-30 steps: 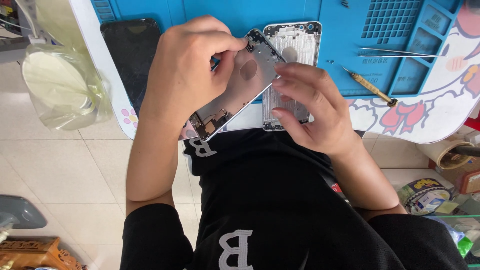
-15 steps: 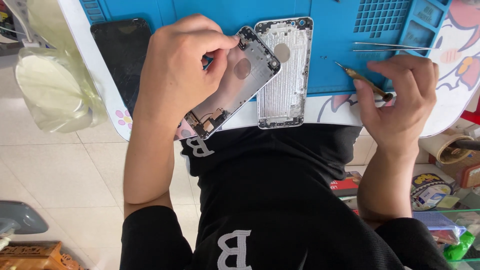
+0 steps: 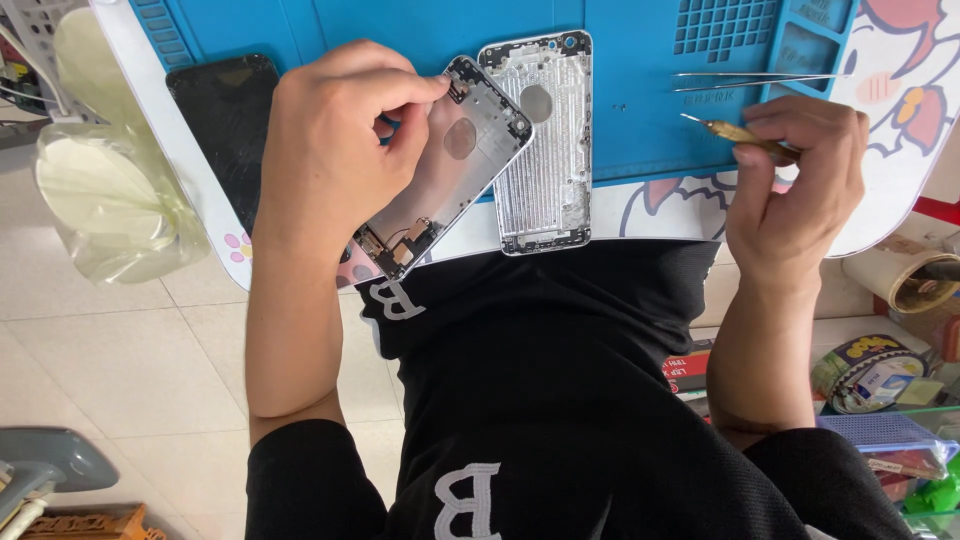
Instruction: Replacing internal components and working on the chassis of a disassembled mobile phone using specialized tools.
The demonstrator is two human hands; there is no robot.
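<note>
My left hand grips a grey phone rear housing, tilted above the table's near edge, its inside with small parts facing up. A second, bare silver phone housing lies flat on the blue work mat just to its right. My right hand holds a small brass-handled screwdriver by its handle, tip pointing left, above the mat's right part. A pair of thin metal tweezers lies on the mat just beyond that hand.
A black phone screen panel lies left on the mat. A clear plastic bag hangs at the table's left edge. The white table bears a cartoon print. Tape rolls and boxes sit low at right.
My right hand left the housing, went right to the screwdriver on the mat and lifted it. The left hand kept the grey housing almost still.
</note>
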